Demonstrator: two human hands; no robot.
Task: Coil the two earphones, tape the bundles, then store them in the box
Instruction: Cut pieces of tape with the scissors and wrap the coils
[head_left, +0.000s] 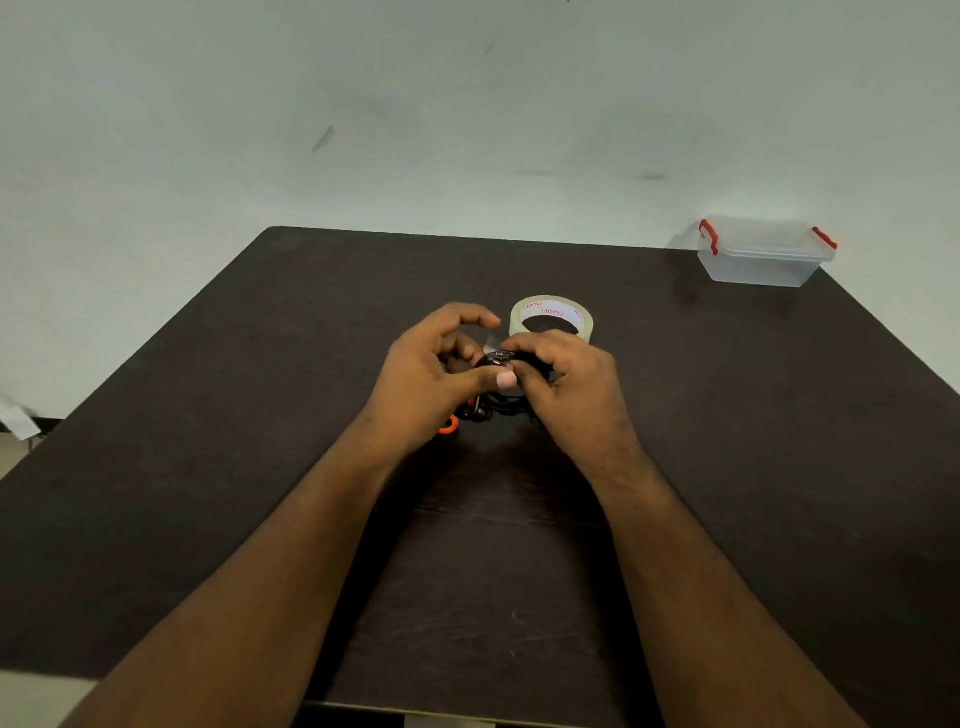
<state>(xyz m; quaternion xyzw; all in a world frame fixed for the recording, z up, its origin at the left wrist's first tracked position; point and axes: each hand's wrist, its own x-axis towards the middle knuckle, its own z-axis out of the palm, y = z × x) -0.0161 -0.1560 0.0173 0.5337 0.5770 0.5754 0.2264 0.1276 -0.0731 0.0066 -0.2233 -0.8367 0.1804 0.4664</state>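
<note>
Both your left hand (431, 364) and right hand (561, 374) pinch the coiled earphone bundle (500, 364) mid-taping; the box (763, 260), upper right, stands lidded and seemingly empty.

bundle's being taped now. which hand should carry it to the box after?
Right, probably. The box sits at the table's far right corner, on the right hand's side. Both it and the left hand grip the earphone bundle, so the left would have to cross over.
</note>
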